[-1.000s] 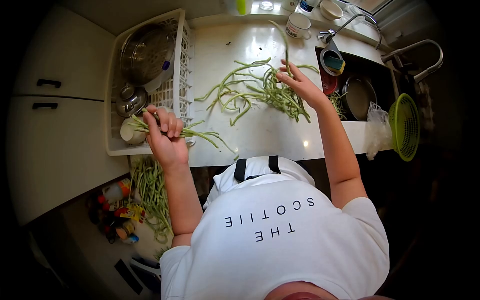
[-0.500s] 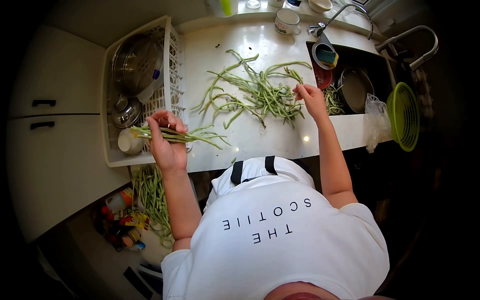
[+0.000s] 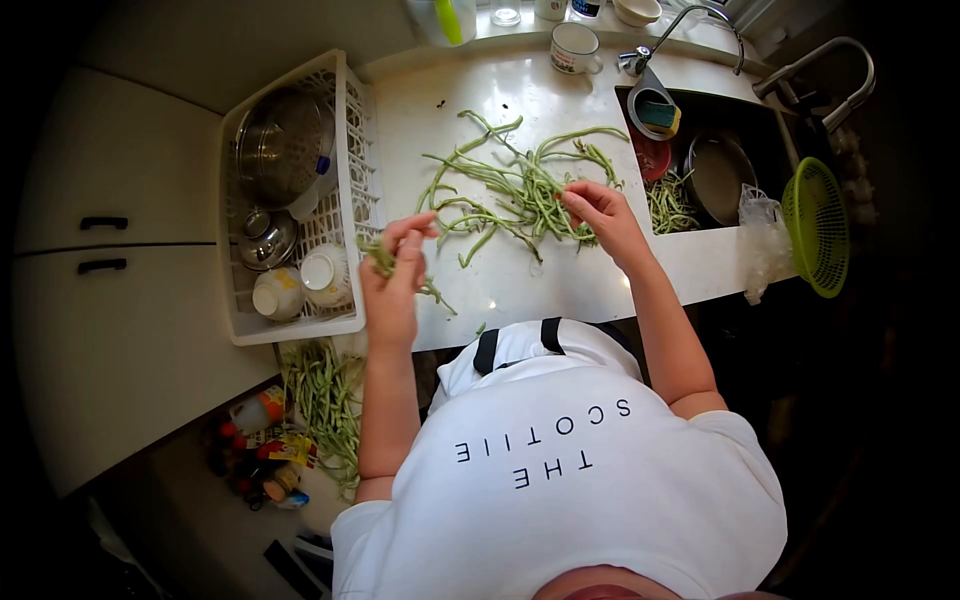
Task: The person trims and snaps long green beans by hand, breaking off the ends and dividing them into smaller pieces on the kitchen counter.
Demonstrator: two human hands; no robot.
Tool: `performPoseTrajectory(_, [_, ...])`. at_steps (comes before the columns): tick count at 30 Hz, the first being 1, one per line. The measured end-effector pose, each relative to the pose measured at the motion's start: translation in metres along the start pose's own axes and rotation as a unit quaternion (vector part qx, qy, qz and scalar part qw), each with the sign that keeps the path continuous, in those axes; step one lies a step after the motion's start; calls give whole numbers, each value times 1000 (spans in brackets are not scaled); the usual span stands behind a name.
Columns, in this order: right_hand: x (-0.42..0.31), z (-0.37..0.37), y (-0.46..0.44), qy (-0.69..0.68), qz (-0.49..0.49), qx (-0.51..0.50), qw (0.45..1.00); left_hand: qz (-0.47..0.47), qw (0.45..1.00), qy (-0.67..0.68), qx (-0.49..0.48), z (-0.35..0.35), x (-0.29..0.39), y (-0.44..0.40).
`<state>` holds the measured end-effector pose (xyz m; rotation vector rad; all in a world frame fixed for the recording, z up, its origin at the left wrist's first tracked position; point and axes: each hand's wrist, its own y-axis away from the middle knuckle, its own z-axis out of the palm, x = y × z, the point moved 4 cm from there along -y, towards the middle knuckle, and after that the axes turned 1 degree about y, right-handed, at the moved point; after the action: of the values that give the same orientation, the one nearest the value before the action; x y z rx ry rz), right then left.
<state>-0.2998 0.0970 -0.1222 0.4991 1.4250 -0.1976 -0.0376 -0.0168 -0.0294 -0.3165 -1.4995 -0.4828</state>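
A loose heap of long green beans [image 3: 500,180] lies spread on the white counter. My left hand [image 3: 393,285], over the counter beside the white rack, is closed around a small bunch of green beans [image 3: 382,258]; some ends stick out below the fingers. At the heap's right side, my right hand [image 3: 607,218] pinches a green bean with thumb and forefinger. How much of that bean is free of the heap I cannot tell.
A white dish rack [image 3: 348,180] with pots and bowls stands at the left. The sink [image 3: 740,115] at the right holds a pan [image 3: 722,180] and bean pieces [image 3: 670,205]. A mug [image 3: 574,48] stands behind the heap; a green colander [image 3: 818,228] is at far right. More beans [image 3: 325,400] lie low left.
My left hand has moved right and turned more upright with its bunch. My right hand has shifted left, further over the heap. The view has shifted slightly.
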Motion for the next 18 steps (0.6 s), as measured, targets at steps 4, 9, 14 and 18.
performPoseTrajectory(4, [-38,38,18,-9,41,-138,990,213,947,-195,-141,55,13,-3])
performPoseTrajectory(9, [-64,49,29,-86,66,-189,976,225,901,-341,-146,61,5,-9])
performPoseTrajectory(14, [-71,25,33,-73,36,-136,987,221,907,-351,-79,38,10,-10])
performPoseTrajectory(18, [-63,20,35,-76,-8,-123,989,233,897,-372,-62,36,11,-9])
